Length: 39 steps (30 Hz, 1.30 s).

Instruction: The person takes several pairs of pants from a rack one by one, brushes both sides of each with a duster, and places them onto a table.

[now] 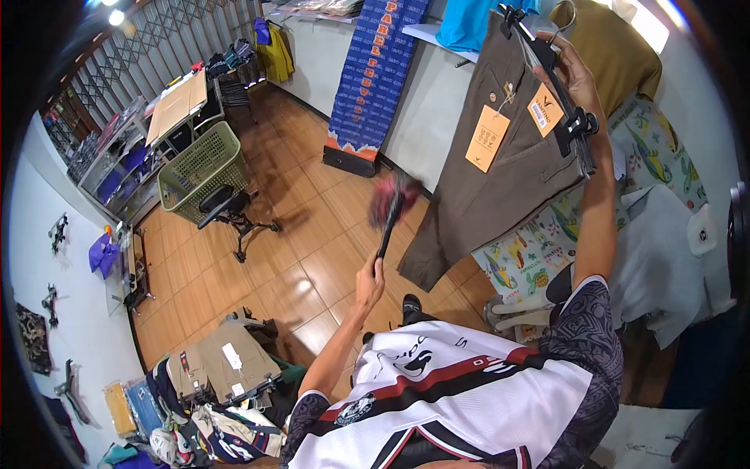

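Note:
Grey-brown trousers (500, 176) hang from a black clip hanger with a metal hook, and two orange tags dangle on them. Raised at the upper right, my right hand (569, 70) grips this hanger near its middle. My left hand (370, 283), lower and nearer the centre, is closed around the black handle of a brush or duster (393, 207). Its reddish head is blurred and lies left of the trousers, apart from them in view.
A green basket (201, 176) on a wheeled base stands at the left by a table with cardboard (176, 109). Folded trousers (223, 363) and other clothes lie at the lower left. A blue banner (373, 78) leans behind. Grey cloth (660, 262) hangs at the right.

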### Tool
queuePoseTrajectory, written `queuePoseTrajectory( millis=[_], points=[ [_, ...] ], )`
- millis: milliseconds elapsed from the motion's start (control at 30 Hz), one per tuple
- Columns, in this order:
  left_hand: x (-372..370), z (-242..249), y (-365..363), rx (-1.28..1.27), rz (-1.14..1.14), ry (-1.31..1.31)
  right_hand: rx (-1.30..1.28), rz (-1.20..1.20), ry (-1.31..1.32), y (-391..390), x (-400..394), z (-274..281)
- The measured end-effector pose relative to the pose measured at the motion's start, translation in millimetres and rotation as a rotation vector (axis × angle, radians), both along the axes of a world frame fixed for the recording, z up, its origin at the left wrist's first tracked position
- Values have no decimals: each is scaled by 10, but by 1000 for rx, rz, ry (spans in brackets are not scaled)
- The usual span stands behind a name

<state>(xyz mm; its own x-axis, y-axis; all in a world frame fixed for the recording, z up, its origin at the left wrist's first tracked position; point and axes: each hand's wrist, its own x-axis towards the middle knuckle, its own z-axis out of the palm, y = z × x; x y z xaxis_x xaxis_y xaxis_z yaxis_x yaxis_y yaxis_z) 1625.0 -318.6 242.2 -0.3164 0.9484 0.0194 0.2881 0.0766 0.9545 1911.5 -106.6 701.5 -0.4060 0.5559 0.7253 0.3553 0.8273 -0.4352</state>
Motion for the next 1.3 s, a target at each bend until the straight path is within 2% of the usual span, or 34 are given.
queuePoseTrajectory(
  millis=[133,233,267,333,400,467,500,567,600,667,700,733,767,900,1000,1100,1133,1167,1233,1300],
  points=[
    [469,413,152,154,50,-152,0,-3,-11,-174,-89,52],
    [702,85,84,198,-160,81,48,19,-48,-112,-75,64],
    [663,-5,20,-88,-258,219,66,25,-59,-93,-73,28],
    [464,-636,-18,-279,-420,410,102,32,-84,-90,-30,61],
    [202,-1162,-143,-400,-441,439,128,-41,-149,-138,-1,64],
    [-49,-1790,-202,-430,-322,417,175,-152,-209,-210,-24,31],
    [-197,-1833,-205,-445,-275,412,188,-198,-258,-199,-12,-52],
    [-428,-1747,-180,-478,-182,400,210,-289,-358,-140,42,-197],
    [-506,-1585,-171,-426,-104,351,320,-315,-435,-127,50,-234],
    [-660,-1200,-132,-322,52,255,290,-364,-513,-109,36,-422],
    [-750,-1179,-82,-185,139,246,277,-389,-551,-123,18,-485],
    [-840,-1135,-34,-47,225,237,163,-395,-587,-191,-68,-563],
    [-938,-1037,7,-29,243,150,105,-361,-595,-185,-91,-615],
    [-952,86,67,192,358,-174,-157,-294,-630,-38,-207,-1009],
    [-799,849,40,325,366,-308,-326,-256,-621,128,-260,-1418],
    [-573,1225,79,470,380,-373,-561,-158,-584,405,-132,-1879],
    [-507,1249,116,525,375,-364,-804,-165,-509,293,-185,-1847],
    [-422,1277,132,541,348,-373,-976,-49,-437,431,-114,-2031],
    [-252,1358,151,575,287,-389,-874,-110,-550,307,-174,-2048],
    [-25,1312,177,511,279,-354,-941,-145,-413,194,-210,-1996]
  ],
)
